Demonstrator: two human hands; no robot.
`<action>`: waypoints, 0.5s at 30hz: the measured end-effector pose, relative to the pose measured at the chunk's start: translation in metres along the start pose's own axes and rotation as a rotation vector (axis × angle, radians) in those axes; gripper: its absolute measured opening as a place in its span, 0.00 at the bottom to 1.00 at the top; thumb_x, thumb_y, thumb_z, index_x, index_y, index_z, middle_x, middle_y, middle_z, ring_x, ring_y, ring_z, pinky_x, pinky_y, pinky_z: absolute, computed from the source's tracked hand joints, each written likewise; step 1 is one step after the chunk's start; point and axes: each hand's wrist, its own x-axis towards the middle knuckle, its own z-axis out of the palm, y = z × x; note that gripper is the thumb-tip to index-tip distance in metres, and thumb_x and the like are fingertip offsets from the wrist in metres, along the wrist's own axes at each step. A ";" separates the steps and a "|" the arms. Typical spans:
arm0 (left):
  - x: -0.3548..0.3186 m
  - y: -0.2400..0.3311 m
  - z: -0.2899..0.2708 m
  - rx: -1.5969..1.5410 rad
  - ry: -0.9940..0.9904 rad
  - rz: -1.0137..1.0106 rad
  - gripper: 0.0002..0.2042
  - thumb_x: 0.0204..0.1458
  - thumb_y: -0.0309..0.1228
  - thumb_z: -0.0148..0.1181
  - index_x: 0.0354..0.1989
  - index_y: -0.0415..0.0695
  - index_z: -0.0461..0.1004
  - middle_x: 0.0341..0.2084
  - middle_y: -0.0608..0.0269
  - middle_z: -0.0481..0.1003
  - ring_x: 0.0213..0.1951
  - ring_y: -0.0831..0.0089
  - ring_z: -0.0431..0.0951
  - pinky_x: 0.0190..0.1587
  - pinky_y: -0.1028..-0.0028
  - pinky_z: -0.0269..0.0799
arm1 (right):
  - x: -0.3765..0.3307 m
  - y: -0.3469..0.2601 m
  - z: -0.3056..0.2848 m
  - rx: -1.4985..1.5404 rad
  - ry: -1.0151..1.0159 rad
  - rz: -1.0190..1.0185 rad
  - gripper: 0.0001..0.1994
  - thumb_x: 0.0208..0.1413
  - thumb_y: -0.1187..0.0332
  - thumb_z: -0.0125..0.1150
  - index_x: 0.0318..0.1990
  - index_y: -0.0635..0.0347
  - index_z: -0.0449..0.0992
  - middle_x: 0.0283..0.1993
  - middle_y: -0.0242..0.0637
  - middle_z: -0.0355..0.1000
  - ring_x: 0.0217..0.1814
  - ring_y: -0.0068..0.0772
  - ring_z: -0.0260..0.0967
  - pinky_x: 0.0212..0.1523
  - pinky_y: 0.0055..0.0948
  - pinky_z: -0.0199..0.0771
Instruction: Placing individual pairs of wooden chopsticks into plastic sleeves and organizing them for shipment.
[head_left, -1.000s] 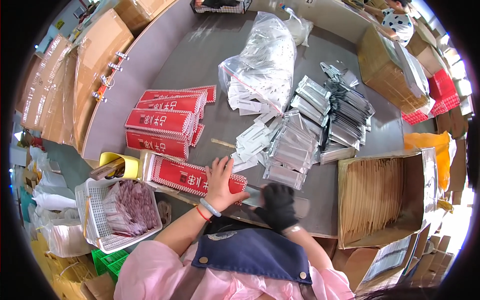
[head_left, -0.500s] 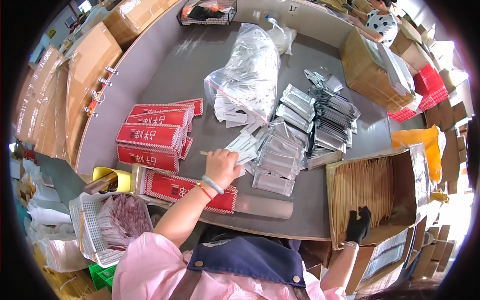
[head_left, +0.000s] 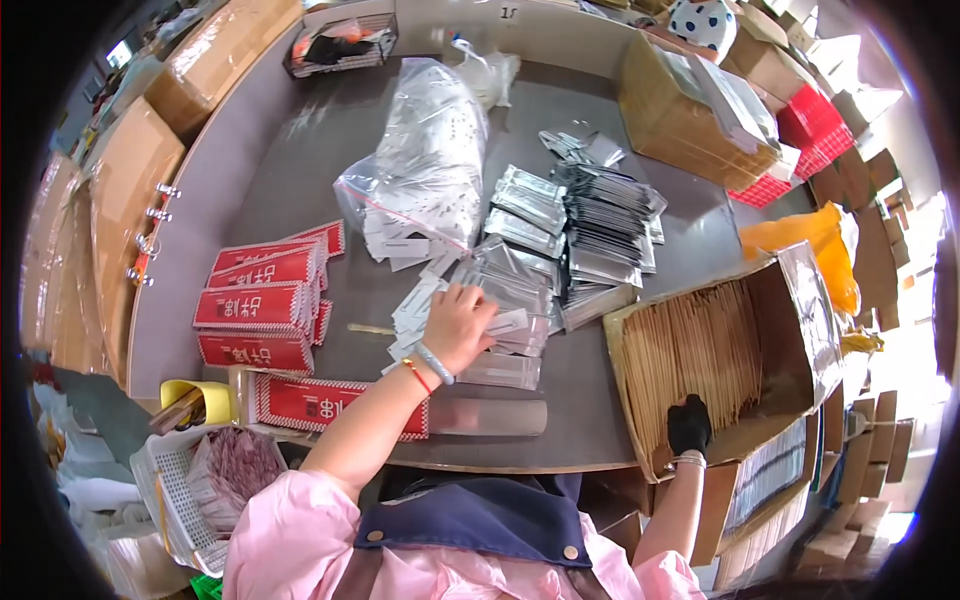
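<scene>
My bare left hand (head_left: 458,328), fingers curled, is over loose white paper packets (head_left: 411,309) and a pile of clear plastic-wrapped packets (head_left: 506,277). A small white slip (head_left: 511,321) sticks out by its fingertips, which seem closed on it. In a black glove, my right hand (head_left: 689,426) is closed against the near end of a dense row of thin tan, paper-like pieces (head_left: 690,355). These stand inside an open cardboard box (head_left: 632,400) at the table's right front. The glove hides whether any piece is between its fingers.
Red printed sleeves (head_left: 250,308) are stacked at left; another red sleeve (head_left: 330,400) lies along the front edge. Silver packets (head_left: 608,235) and a clear bag of white packets (head_left: 425,150) lie farther back. A white basket (head_left: 170,480) stands below left.
The view has shifted, so the scene slides left. My left hand has moved right and away, from the white packets toward the clear ones. The gloved right hand's fingers have curled in more.
</scene>
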 end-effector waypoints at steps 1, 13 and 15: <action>0.000 0.000 0.000 0.007 0.027 0.009 0.19 0.34 0.33 0.75 0.36 0.50 0.74 0.38 0.65 0.69 0.45 0.62 0.69 0.45 0.61 0.62 | 0.000 -0.005 -0.003 -0.002 0.004 0.009 0.09 0.49 0.65 0.57 0.33 0.61 0.72 0.35 0.51 0.73 0.41 0.58 0.72 0.40 0.47 0.72; -0.088 0.033 -0.030 -0.167 -0.350 0.005 0.17 0.32 0.38 0.76 0.32 0.49 0.79 0.31 0.67 0.75 0.40 0.63 0.74 0.47 0.62 0.65 | -0.003 -0.010 -0.019 0.083 0.115 0.226 0.08 0.54 0.69 0.49 0.37 0.63 0.70 0.39 0.58 0.73 0.43 0.64 0.70 0.43 0.50 0.70; -0.102 0.034 -0.038 -0.211 -0.136 -0.092 0.23 0.29 0.39 0.77 0.38 0.50 0.81 0.36 0.67 0.74 0.44 0.63 0.72 0.48 0.61 0.65 | -0.007 -0.008 -0.028 0.312 0.064 0.272 0.08 0.59 0.70 0.49 0.40 0.64 0.71 0.41 0.58 0.73 0.45 0.60 0.71 0.45 0.46 0.71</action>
